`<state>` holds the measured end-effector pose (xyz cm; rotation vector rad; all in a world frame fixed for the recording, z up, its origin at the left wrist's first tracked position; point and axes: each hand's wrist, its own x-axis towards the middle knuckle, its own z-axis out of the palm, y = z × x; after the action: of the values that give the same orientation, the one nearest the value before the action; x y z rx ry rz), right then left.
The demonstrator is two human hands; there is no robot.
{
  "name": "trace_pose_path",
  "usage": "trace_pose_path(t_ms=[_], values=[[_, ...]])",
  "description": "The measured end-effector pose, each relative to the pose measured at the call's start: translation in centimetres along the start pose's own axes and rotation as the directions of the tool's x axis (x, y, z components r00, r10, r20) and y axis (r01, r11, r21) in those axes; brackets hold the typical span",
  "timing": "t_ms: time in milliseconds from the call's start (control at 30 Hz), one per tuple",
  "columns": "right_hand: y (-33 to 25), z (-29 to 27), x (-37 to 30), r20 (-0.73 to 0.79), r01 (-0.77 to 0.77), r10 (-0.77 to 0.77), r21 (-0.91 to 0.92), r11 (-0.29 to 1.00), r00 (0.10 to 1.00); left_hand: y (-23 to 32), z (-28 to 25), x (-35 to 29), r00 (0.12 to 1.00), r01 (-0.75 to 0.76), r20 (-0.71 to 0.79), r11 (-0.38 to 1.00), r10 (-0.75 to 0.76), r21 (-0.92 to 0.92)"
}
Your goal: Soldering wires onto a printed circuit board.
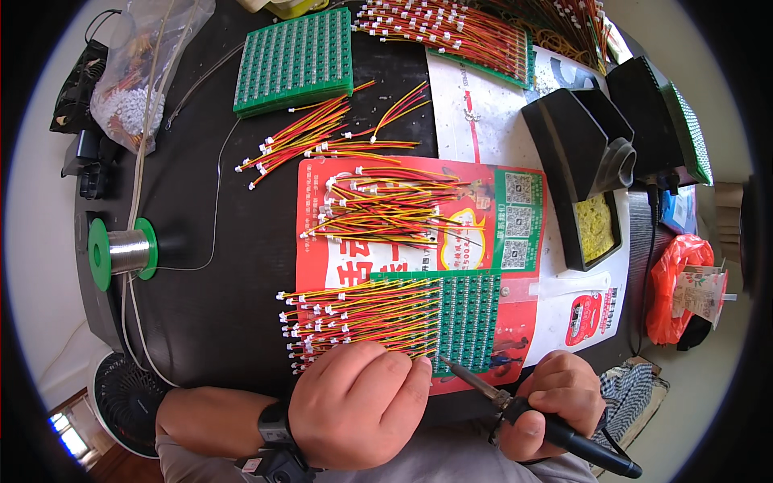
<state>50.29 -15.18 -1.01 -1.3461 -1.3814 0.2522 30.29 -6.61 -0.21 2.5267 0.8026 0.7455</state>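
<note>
My right hand (pixel 562 402) is wrapped round the black handle of a soldering iron (pixel 481 385), its tip touching or just above a green circuit board panel (pixel 469 322) near the lower edge. Over the wires at the panel's near side, my left hand (pixel 358 406) is closed, thumb and forefinger pressed together by the iron's tip. Whatever it pinches is hidden. Rows of red, yellow and black wires (pixel 362 310) with white connectors extend left from the panel. Beyond it, a loose pile of similar wires (pixel 386 205) lies on a red printed sheet (pixel 314 266).
A solder spool (pixel 127 251) stands at the left, its strand trailing across the black table (pixel 193 322). Stacked green panels (pixel 294 60) and more wires (pixel 302 141) lie farther back. At the right is a black iron stand (pixel 576 137) with yellow sponge (pixel 596 228), near a red bag (pixel 672 282).
</note>
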Motion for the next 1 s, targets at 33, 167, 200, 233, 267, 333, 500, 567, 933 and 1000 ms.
trace_pose_path(t_ms=[33,167,200,233,267,333,500,567,933,1000], values=[[-0.1,-0.2,0.2,0.08,-0.014,0.013,0.009,1.0,0.997,0.0,-0.2,-0.1,0.999,0.002,0.047,1.0,-0.004,0.027],[-0.2,0.4,-0.1,-0.026,0.012,-0.013,-0.014,1.0,1.0,0.4,-0.1,0.2,0.999,0.012,0.032,0.999,-0.014,0.047],[-0.3,0.5,-0.3,-0.07,-0.008,0.007,-0.018,1.0,0.998,0.3,0.0,0.3,1.0,0.008,-0.003,1.0,-0.008,0.016],[-0.5,0.7,-0.4,-0.113,-0.028,0.026,-0.019,0.999,0.993,0.3,0.1,0.5,0.999,0.001,-0.037,1.0,-0.002,-0.014],[-0.5,0.8,-0.6,-0.119,-0.023,0.022,-0.009,1.0,0.993,0.1,0.1,0.5,0.999,-0.001,-0.038,1.0,0.001,-0.002],[-0.2,0.7,-1.0,-0.208,-0.016,0.016,0.004,1.0,0.978,-0.4,-0.3,0.8,0.998,0.01,-0.061,0.993,-0.017,-0.116],[-0.3,0.3,-0.9,-0.204,-0.043,0.047,0.021,0.999,0.978,-3.5,-4.5,3.4,0.945,0.277,-0.179,0.961,-0.274,-0.008],[-0.6,0.4,-0.8,-0.194,-0.048,0.05,0.015,0.999,0.98,-5.5,-4.7,3.9,0.915,0.373,-0.197,0.924,-0.351,0.087],[0.0,-0.8,-0.2,-0.036,-0.009,0.009,-0.002,1.0,0.999,-5.9,-4.6,4.3,0.882,0.42,-0.237,0.907,-0.408,0.003],[0.6,-0.8,-0.2,-0.092,0.047,-0.042,0.056,0.997,0.995,-5.3,-4.7,4.1,0.849,0.457,-0.286,0.889,-0.445,-0.027]])
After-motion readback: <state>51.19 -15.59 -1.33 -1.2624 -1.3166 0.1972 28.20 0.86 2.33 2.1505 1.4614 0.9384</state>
